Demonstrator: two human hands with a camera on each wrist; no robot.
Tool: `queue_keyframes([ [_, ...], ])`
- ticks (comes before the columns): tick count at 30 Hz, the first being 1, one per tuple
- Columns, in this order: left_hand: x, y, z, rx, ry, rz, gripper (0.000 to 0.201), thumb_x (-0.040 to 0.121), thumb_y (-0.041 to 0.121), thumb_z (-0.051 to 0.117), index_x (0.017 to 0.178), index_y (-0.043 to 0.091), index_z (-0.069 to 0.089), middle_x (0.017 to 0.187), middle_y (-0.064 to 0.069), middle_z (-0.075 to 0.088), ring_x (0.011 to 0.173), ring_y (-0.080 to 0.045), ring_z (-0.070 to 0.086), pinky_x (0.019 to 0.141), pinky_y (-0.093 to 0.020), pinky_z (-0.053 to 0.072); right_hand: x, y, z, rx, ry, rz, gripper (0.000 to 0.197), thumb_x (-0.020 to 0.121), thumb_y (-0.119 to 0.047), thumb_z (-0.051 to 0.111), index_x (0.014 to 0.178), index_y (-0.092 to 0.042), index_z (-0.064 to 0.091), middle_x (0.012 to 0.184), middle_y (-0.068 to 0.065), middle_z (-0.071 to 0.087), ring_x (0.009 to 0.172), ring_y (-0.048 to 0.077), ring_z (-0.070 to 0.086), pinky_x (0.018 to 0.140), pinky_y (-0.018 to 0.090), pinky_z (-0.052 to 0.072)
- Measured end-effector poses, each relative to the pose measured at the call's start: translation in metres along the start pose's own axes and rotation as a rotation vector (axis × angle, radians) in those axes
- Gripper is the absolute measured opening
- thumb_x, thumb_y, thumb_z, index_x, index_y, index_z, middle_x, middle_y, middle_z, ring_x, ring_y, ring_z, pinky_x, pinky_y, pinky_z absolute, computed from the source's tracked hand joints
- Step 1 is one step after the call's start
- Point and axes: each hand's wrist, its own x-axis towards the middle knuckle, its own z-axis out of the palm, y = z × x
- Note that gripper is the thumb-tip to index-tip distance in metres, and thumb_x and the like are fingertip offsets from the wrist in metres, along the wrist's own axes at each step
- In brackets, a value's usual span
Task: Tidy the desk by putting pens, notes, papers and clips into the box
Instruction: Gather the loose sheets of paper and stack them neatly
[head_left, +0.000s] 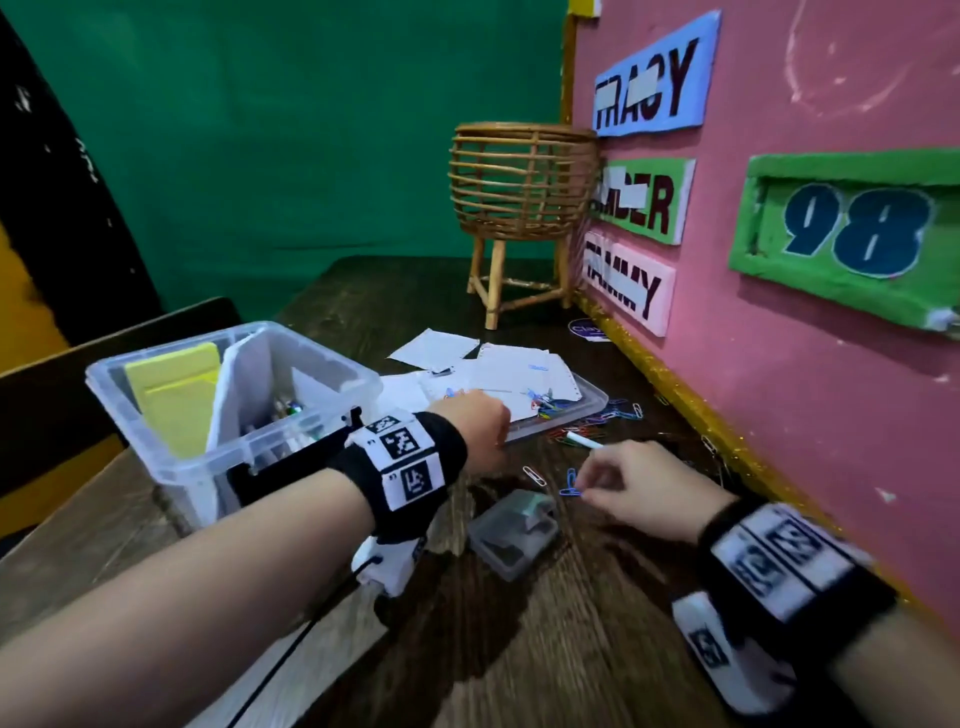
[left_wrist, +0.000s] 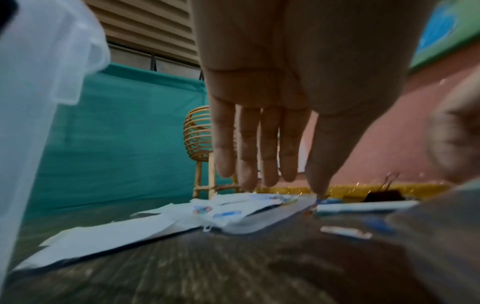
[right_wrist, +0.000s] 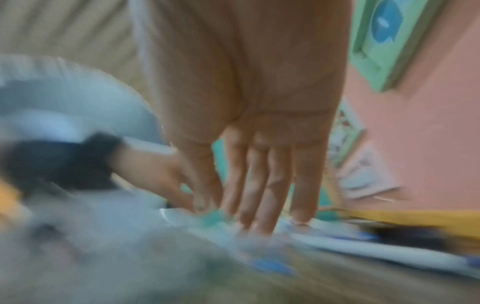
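Observation:
The clear plastic box (head_left: 332, 387) stands at the left and holds yellow notes (head_left: 171, 384) and pens. White papers (head_left: 493, 371) lie on a flat clear lid (head_left: 582, 410) beyond it. My left hand (head_left: 485, 415) reaches over the near edge of the papers with straight fingers (left_wrist: 246, 164) and holds nothing. My right hand (head_left: 597, 483) comes down with extended fingers (right_wrist: 259, 195) at a blue paper clip (head_left: 570, 486) on the desk; that wrist view is blurred. A white pen (head_left: 584, 440) and several coloured clips (head_left: 618, 413) lie between the hands and the lid.
A small clear case (head_left: 514, 535) sits on the wooden desk (head_left: 519, 649) near my wrists. A black binder clip (left_wrist: 384, 195) lies by the pink board (head_left: 805, 364) along the right. A wicker basket stand (head_left: 519, 197) rises at the back.

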Motion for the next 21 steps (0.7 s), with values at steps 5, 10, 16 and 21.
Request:
queue_keyframes([
  [5,0.028,-0.009,0.030,0.077,-0.105,-0.035,0.040,0.088,0.020,0.055,0.126,0.007,0.052,0.125,-0.011,0.053,0.116,-0.029,0.055,0.092,-0.038,0.049,0.045,0.039,0.002,-0.243,0.073,0.223,0.034,0.085,-0.014,0.050,0.118,-0.013,0.056,0.121,0.009,0.056,0.113,0.025,0.054,0.094,0.031,0.044],
  [10,0.044,-0.006,0.032,0.090,-0.137,-0.007,0.035,0.089,0.014,0.053,0.122,0.004,0.057,0.124,-0.014,0.054,0.116,-0.029,0.055,0.091,-0.035,0.048,0.062,0.050,0.008,-0.368,-0.058,0.321,0.030,0.086,-0.013,0.051,0.114,-0.007,0.057,0.119,0.013,0.057,0.108,0.027,0.058,0.083,0.031,0.047],
  [16,0.044,0.007,0.029,-0.096,0.021,0.062,0.030,0.095,0.029,0.045,0.114,0.011,0.059,0.118,-0.010,0.055,0.110,-0.027,0.055,0.089,-0.036,0.048,0.066,0.047,0.011,-0.196,0.012,0.265,0.020,0.082,-0.013,0.058,0.100,-0.006,0.061,0.100,0.009,0.064,0.093,0.024,0.061,0.075,0.029,0.047],
  [21,0.045,0.024,0.027,-0.508,0.192,0.052,0.047,0.092,0.049,0.045,0.109,0.009,0.063,0.105,-0.011,0.067,0.096,-0.025,0.061,0.076,-0.028,0.042,0.062,0.032,0.010,0.105,0.282,-0.009,0.015,0.080,-0.008,0.057,0.094,-0.012,0.056,0.078,-0.005,0.053,0.066,0.009,0.050,0.058,0.011,0.038],
])
